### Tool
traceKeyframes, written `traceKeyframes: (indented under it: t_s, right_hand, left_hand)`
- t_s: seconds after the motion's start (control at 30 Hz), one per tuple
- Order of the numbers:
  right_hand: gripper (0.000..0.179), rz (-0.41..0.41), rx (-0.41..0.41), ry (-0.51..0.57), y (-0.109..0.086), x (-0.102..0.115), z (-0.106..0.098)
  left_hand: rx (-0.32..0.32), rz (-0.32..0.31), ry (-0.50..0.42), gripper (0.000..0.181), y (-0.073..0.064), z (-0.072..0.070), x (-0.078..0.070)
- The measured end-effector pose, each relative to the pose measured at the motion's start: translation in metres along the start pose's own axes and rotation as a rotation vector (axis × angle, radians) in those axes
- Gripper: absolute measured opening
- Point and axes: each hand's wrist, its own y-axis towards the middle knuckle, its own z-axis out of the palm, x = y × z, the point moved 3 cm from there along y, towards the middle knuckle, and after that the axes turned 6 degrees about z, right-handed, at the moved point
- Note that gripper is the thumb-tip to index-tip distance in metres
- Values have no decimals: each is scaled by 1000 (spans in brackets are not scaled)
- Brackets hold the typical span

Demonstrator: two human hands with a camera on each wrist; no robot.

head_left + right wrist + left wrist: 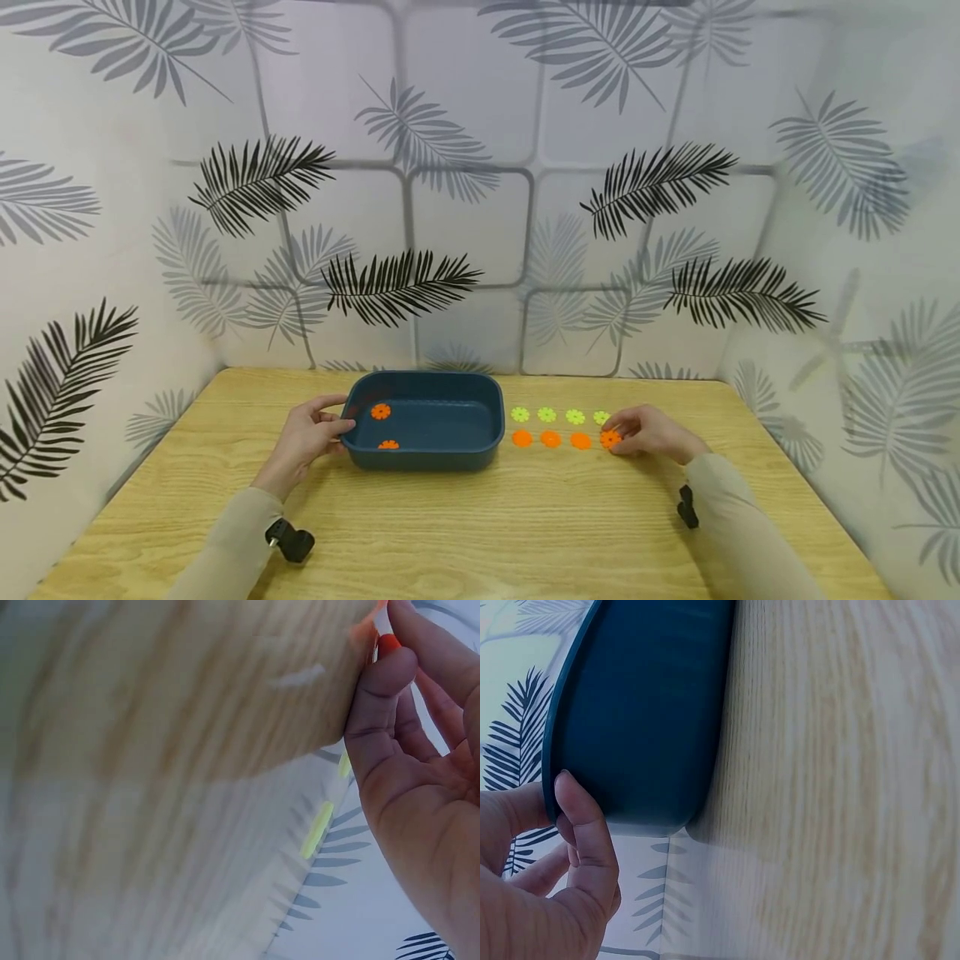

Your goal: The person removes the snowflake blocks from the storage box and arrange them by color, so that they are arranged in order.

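A dark blue plastic basin (427, 461) stands on the table, with two orange notched discs (381, 412) inside. My left hand (309, 433) holds its left rim, the thumb and fingers on either side of the wall; the left wrist view shows this grip on the basin wall (637, 712). Right of the basin lie a row of yellow-green notched discs (547, 414) and, nearer me, a row of orange discs (551, 438). At the right end of the orange row, my right hand (651, 433) pinches an orange notched disc (609, 438), partly hidden by the fingers.
The wooden table (480, 533) runs back to a wall (465, 225) with a leaf pattern. Side walls flank it left and right. The basin stands near the back edge, and the disc rows lie close beside its right end.
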Motion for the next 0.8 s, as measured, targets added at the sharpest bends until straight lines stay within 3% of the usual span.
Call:
traceKeyframes:
  t_s: [0.8]
  right_hand:
    - [34,42,1,-53,2,3,1]
  left_hand:
    - [3,2,6,57,0,0,1]
